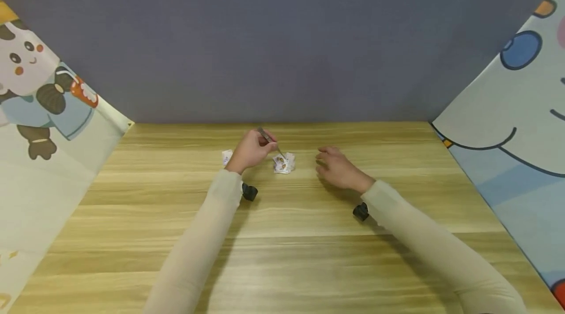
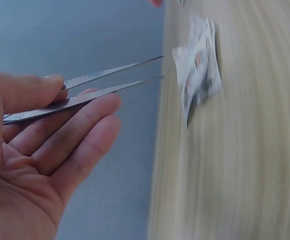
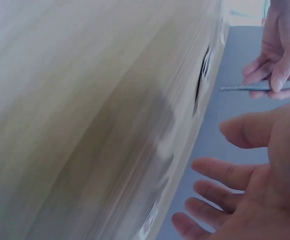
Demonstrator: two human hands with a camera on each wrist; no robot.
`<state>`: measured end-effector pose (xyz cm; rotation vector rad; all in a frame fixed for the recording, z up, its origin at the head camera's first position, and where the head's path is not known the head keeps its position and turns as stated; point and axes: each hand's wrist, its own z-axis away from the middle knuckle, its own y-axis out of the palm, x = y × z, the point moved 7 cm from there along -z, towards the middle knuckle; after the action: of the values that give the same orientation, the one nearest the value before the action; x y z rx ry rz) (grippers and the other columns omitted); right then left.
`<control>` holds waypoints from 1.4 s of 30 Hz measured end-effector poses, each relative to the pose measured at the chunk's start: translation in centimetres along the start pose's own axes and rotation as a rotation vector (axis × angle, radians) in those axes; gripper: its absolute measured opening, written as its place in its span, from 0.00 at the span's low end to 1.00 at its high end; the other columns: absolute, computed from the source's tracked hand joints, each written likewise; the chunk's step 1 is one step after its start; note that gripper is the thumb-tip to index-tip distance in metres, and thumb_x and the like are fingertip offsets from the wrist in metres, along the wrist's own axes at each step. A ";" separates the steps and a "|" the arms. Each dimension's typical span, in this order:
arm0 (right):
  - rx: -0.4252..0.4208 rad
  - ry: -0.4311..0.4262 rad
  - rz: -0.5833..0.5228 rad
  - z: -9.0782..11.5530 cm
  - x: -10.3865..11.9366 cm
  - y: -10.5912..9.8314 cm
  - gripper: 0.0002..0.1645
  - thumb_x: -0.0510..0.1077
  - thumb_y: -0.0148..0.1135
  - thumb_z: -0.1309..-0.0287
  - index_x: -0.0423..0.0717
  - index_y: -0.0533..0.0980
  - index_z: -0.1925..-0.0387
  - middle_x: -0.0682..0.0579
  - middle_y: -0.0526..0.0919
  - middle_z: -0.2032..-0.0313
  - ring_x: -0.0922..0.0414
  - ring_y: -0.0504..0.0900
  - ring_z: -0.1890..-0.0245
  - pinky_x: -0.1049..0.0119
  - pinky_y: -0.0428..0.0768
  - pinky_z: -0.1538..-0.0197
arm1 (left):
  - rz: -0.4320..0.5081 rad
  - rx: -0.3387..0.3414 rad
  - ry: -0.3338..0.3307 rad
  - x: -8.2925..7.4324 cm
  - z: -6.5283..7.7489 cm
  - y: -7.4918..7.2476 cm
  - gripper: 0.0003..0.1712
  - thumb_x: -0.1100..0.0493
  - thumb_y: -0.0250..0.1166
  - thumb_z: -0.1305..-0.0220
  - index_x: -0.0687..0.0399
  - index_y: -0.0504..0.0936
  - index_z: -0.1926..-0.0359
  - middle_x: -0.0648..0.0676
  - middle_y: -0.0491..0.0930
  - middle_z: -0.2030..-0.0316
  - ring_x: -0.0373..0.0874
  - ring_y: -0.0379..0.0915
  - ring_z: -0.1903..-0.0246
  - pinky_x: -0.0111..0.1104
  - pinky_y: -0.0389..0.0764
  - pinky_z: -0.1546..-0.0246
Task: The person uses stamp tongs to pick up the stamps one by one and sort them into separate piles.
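My left hand [image 1: 254, 149] pinches a pair of metal tweezers [image 2: 100, 90] between thumb and fingers. The two tweezer tips stand apart with nothing between them, pointing at a small pile of white printed packets [image 1: 284, 163]. In the left wrist view these packets [image 2: 199, 70] look crinkled and overlap one another, just beyond the tips. To the right of the pile, my right hand [image 1: 339, 169] hovers low over the table, its fingers loosely bent and holding nothing. The right wrist view shows this hand [image 3: 254, 175] with spread fingers.
Another white packet [image 1: 227, 157] lies left of my left hand, partly behind it. The wood-grain table [image 1: 282, 265] ends at a grey panel [image 1: 282, 44] at the back. Cartoon-printed panels [image 1: 48, 93] stand at both sides. A small black device [image 1: 249, 192] sits at each wrist.
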<state>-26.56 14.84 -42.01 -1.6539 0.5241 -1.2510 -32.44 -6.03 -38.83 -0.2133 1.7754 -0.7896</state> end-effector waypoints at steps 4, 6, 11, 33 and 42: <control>0.001 -0.042 -0.005 -0.4 1.7 0.6 0.23 0.42 0.54 0.34 0.33 0.70 0.42 0.38 0.60 0.35 0.42 0.56 0.34 0.46 0.57 0.35 | -0.020 -0.016 -0.013 0.4 0.1 -0.5 0.05 0.59 0.64 0.37 0.55 0.84 0.64 0.49 0.82 0.65 0.42 0.79 0.64 0.37 0.79 0.61; -0.009 -0.076 -0.009 -0.8 2.6 0.8 0.23 0.41 0.54 0.34 0.33 0.70 0.41 0.38 0.61 0.35 0.43 0.57 0.34 0.47 0.58 0.35 | -0.030 -0.029 -0.015 0.5 0.0 -0.7 0.05 0.60 0.64 0.37 0.57 0.84 0.64 0.49 0.82 0.65 0.42 0.80 0.64 0.37 0.79 0.62; 0.005 -0.161 -0.019 -1.9 4.7 1.9 0.23 0.40 0.54 0.34 0.34 0.69 0.40 0.38 0.63 0.36 0.44 0.60 0.36 0.50 0.61 0.36 | -0.054 -0.085 -0.036 0.5 -0.1 -1.1 0.06 0.61 0.65 0.38 0.60 0.85 0.65 0.51 0.83 0.65 0.43 0.79 0.66 0.37 0.78 0.64; 0.167 -0.145 0.075 -2.6 5.9 4.7 0.29 0.45 0.52 0.32 0.36 0.63 0.34 0.41 0.61 0.34 0.45 0.57 0.34 0.51 0.58 0.34 | -0.093 -0.146 -0.115 1.8 0.2 -1.8 0.04 0.62 0.64 0.39 0.57 0.84 0.67 0.51 0.83 0.70 0.44 0.78 0.69 0.36 0.78 0.65; 0.173 -0.140 0.075 -2.7 5.9 4.8 0.30 0.45 0.51 0.32 0.36 0.62 0.34 0.41 0.60 0.34 0.46 0.57 0.34 0.51 0.57 0.34 | -0.051 -0.154 -0.112 1.7 0.0 -1.8 0.05 0.62 0.63 0.39 0.59 0.84 0.68 0.52 0.84 0.71 0.44 0.80 0.69 0.35 0.78 0.65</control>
<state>-25.76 6.89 -43.28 -1.5491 0.3778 -1.0858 -33.51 -8.31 -39.06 -0.3995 1.7309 -0.6642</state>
